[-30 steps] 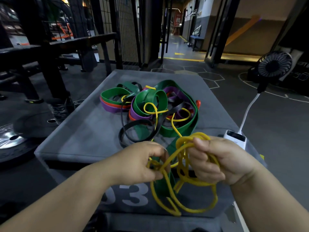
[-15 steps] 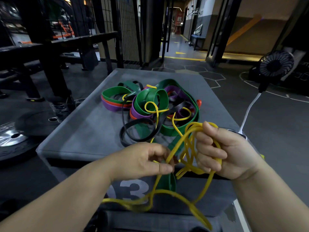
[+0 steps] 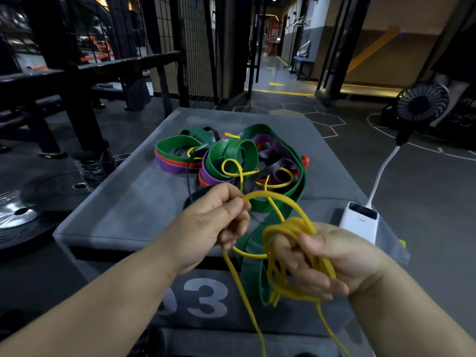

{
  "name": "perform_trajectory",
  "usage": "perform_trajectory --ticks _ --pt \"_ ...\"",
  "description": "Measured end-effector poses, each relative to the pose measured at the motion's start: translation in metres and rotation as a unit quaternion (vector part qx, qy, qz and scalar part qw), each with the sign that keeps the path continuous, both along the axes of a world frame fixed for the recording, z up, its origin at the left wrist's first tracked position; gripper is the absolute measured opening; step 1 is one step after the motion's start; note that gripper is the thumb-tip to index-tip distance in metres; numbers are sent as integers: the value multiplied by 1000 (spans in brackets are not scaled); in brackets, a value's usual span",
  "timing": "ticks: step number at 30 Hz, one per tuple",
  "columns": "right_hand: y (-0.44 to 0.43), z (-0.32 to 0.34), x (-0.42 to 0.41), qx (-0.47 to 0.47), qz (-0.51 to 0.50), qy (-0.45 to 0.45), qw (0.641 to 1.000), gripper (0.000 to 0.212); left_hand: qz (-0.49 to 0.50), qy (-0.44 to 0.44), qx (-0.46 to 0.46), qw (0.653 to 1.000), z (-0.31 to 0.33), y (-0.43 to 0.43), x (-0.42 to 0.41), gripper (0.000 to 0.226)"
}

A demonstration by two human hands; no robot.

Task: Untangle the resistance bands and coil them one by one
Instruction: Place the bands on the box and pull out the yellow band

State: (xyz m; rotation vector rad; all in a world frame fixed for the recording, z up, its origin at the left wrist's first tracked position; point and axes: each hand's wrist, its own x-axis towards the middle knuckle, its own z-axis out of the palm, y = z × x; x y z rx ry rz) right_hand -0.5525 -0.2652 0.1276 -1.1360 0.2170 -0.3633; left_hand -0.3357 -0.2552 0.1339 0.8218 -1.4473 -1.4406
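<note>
Over the near edge of the surface (image 3: 128, 202), the right hand (image 3: 342, 264) grips coiled loops of the yellow band (image 3: 296, 224), the left hand (image 3: 211, 222) pinches one strand, and the tangled pile (image 3: 226, 155) lies mid-surface.

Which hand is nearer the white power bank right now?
Right. The right hand, gripping the coiled yellow band, sits just in front of the power bank; the left hand, pinching a loop of it, is farther off to its left.
</note>
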Motion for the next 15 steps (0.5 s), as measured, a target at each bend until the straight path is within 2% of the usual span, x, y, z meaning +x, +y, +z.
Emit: perform_trajectory --ticks 4,8,10,13,15 --pt "5 -6 11 16 57 -35 998 28 62 -18 -19 998 -7 -1 -7 24" --pt "8 -4 17 12 67 -95 993 18 60 -69 -8 996 -15 1 -13 24" --pt "7 0 20 14 56 -131 990 21 34 -75 19 996 -22 1 -15 27" --pt "6 5 21 17 30 -143 989 14 -55 -54 29 997 -28 4 -14 66" --pt "7 4 20 26 23 -137 990 11 -113 -41 22 992 -26 9 -16 70"
